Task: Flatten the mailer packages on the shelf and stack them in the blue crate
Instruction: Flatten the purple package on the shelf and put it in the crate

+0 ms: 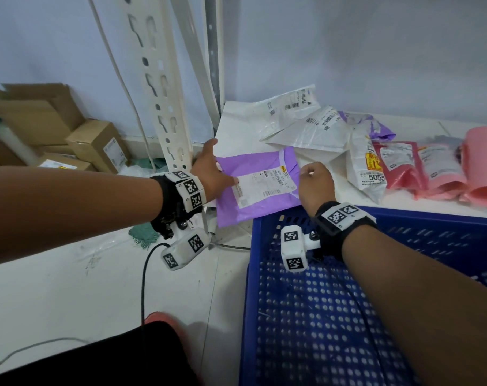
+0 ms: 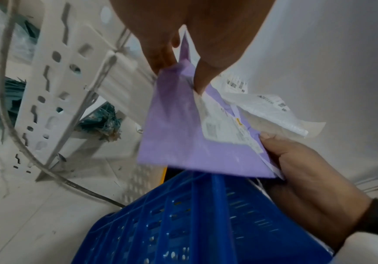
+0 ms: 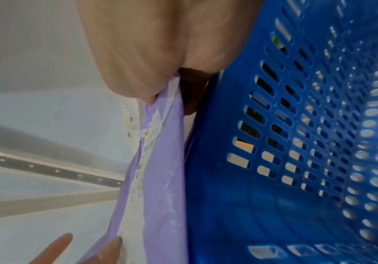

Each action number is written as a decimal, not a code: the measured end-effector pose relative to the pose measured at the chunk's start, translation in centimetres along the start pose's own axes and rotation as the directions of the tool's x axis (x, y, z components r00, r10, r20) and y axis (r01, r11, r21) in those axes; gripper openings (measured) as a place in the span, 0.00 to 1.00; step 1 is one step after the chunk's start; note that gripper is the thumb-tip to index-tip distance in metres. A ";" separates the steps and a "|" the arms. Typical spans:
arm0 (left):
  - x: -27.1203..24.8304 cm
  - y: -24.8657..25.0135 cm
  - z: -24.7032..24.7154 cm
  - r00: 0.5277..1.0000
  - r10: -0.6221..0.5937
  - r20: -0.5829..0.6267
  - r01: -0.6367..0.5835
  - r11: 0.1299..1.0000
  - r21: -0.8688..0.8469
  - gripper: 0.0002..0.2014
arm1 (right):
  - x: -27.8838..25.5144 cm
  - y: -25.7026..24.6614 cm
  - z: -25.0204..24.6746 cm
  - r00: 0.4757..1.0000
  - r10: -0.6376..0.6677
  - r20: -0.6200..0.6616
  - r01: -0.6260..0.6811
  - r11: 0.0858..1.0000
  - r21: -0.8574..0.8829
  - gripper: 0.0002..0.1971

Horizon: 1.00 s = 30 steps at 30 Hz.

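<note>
A purple mailer (image 1: 260,188) with a white label lies at the shelf's (image 1: 236,129) front left corner, its near edge hanging over the blue crate's (image 1: 431,215) rim. My left hand (image 1: 220,174) pinches its left edge, thumb on the label. My right hand (image 1: 306,176) grips its right edge with curled fingers. In the left wrist view the mailer (image 2: 174,128) hangs between my left hand's fingers (image 2: 201,78) and my right hand (image 2: 296,160). The right wrist view shows the mailer (image 3: 158,178) edge-on beside the crate wall (image 3: 296,142).
Crumpled white mailers (image 1: 306,126), a purple one behind them and several pink ones (image 1: 431,168) lie on the shelf to the right. A white slotted upright (image 1: 167,107) stands left of my left hand. Cardboard boxes (image 1: 97,146), a green cloth (image 1: 142,234) and a cable (image 1: 143,288) are on the floor.
</note>
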<state>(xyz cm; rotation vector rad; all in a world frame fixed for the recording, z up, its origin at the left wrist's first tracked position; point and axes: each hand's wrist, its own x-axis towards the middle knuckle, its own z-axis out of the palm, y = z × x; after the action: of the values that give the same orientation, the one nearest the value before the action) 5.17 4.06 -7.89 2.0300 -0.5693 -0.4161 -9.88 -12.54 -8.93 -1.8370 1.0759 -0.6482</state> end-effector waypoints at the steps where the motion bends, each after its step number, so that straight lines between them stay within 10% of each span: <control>1: -0.3 0.4 -0.3 0.999 -0.035 0.019 0.035 0.999 0.005 0.53 | 0.0 -0.1 -0.3 1.000 0.016 0.001 -0.016 0.999 0.029 0.08; 6: -4.2 2.7 -2.4 0.901 -0.262 0.346 0.341 0.920 -0.193 0.33 | -0.7 -0.7 -3.6 0.994 0.042 0.098 -0.060 0.981 0.186 0.12; 11: -9.8 3.4 -1.1 0.821 -0.260 0.509 0.362 0.925 -0.111 0.28 | -2.4 -1.3 -6.9 0.953 0.065 0.295 -0.141 0.959 0.245 0.14; 18: -12.2 6.9 2.2 0.931 -0.098 0.352 0.174 0.966 -0.191 0.15 | -3.3 -0.6 -11.8 0.950 0.162 0.266 -0.276 0.834 0.478 0.14; 21: -12.8 8.9 3.5 0.935 -0.061 0.348 0.145 0.964 -0.222 0.13 | -3.4 1.9 -14.1 0.893 0.207 0.400 -0.418 0.710 0.566 0.29; 30: -13.1 8.3 10.8 0.925 -0.134 0.356 0.239 0.933 -0.271 0.15 | -7.9 5.6 -17.5 0.744 0.183 0.643 -0.625 0.531 0.572 0.19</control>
<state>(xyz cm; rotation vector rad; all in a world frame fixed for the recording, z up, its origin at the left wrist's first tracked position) -13.04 -0.11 -5.14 1.7240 -0.4740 -0.9213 -29.46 -14.44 -5.63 -0.8319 0.6613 -0.2052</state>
